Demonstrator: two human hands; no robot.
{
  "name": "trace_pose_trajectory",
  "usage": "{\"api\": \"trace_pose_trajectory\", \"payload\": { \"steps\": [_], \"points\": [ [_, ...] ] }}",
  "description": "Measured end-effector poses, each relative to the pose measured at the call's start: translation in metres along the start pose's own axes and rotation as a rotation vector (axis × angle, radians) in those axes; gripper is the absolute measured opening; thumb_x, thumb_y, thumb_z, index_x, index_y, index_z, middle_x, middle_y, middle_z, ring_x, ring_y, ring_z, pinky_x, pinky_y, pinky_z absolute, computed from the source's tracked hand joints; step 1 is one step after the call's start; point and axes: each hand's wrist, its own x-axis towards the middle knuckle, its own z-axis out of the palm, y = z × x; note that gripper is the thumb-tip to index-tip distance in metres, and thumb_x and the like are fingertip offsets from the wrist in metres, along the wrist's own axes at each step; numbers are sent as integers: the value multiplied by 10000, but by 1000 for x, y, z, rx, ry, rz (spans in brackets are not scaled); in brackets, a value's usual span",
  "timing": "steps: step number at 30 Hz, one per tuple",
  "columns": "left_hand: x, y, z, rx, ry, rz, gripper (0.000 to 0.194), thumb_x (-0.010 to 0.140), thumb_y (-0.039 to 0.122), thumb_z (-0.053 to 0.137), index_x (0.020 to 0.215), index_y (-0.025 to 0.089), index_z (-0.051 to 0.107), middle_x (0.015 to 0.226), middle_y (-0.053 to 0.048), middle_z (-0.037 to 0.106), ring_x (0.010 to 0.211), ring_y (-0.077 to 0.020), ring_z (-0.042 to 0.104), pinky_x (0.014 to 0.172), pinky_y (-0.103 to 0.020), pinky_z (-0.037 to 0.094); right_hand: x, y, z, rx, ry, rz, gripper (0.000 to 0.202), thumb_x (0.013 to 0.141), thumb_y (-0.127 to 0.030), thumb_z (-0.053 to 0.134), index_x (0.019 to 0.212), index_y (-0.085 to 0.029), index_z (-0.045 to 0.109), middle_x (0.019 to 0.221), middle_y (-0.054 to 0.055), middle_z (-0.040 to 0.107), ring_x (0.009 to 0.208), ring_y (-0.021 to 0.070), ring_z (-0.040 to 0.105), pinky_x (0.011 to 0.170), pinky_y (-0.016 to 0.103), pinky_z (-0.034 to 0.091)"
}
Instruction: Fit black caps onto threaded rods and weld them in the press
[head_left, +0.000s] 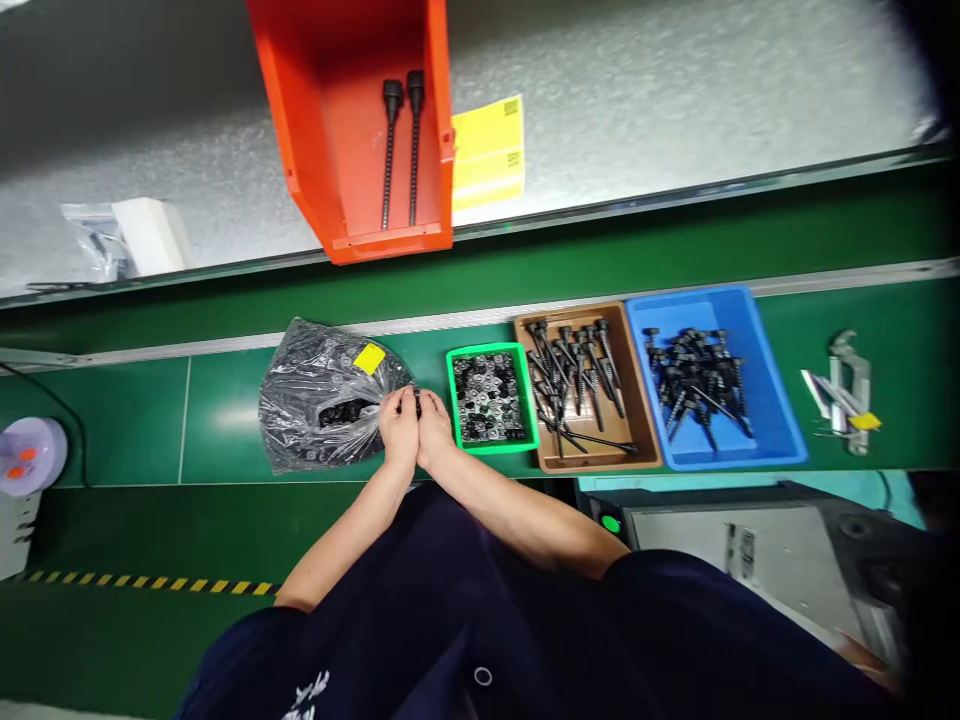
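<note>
My left hand and my right hand are pressed side by side at the bench's front, fingers curled in. A small black part shows between them; its kind is too small to make out. Just left of my hands lies a clear plastic bag with a yellow label, full of black parts, some visible through a torn opening. To the right of my hands stands a green tray of small black and silvery square parts.
A brown tray and a blue tray hold black ribbed-stem pieces. Calipers lie at the far right. On the shelf above, an orange bin holds two long black pieces. A round lilac container is at the left.
</note>
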Motion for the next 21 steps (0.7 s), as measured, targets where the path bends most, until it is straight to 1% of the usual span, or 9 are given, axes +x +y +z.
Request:
{"api": "trace_pose_trajectory", "payload": {
  "steps": [2,4,6,8,10,13,16,19,21],
  "points": [
    [-16,6,38,-46,-111,7,219,849,357,610,910,193,742,1027,-83,697,1012,-208,619,1014,-368,454,7,-28,-29,84,115,-41,266,796,-395,627,1000,-225,610,926,6,707,842,159,658,772,256,544],
    [-31,10,76,-116,-209,-88,202,845,335,621,920,193,742,1077,-89,688,1063,-206,606,1047,-349,428,16,-53,-58,77,189,-70,272,809,-388,602,1022,-220,614,929,14,712,864,166,665,781,265,543],
    [-40,11,109,-168,-282,-209,211,851,338,618,944,188,734,1120,-94,684,1108,-209,595,1052,-339,424,29,-74,-80,-7,260,-49,287,830,-371,575,1068,-215,613,983,32,715,907,173,668,790,273,543],
    [-42,10,131,-189,-328,-307,263,876,376,585,992,180,716,1120,-101,694,1097,-217,609,1013,-358,458,43,-91,-96,-104,288,-7,298,829,-331,589,1099,-208,621,1040,51,713,942,182,666,803,291,542],
    [-37,6,140,-189,-376,-393,330,903,428,538,1061,181,689,1095,-107,709,1044,-228,639,942,-390,504,56,-106,-107,-165,264,29,306,810,-308,638,1100,-209,648,1060,65,717,951,206,666,812,343,543],
    [-25,0,132,-169,-431,-499,396,886,502,552,1150,223,652,1177,-113,693,1037,-258,651,860,-433,537,67,-123,-120,-222,220,58,256,787,-305,692,1030,-226,705,1068,73,724,949,245,663,804,435,541],
    [-17,-6,110,-153,-421,-529,403,817,524,638,1104,243,673,1255,-129,658,1052,-297,646,819,-456,547,66,-128,-131,-275,217,42,150,775,-262,684,908,-207,728,1038,72,728,953,239,656,811,426,541],
    [-15,-15,78,-178,-337,-475,276,805,429,650,948,199,705,1101,-136,707,928,-256,677,783,-410,562,56,-113,-127,-305,182,-13,124,764,-261,668,860,-196,711,919,43,724,902,189,667,822,339,546],
    [-10,-25,51,-193,-217,-393,208,823,339,600,907,179,703,1004,-117,718,861,-208,682,783,-370,567,48,-89,-108,-312,40,-46,132,751,-259,660,855,-191,706,864,32,717,836,166,676,808,308,553]
  ]
}}
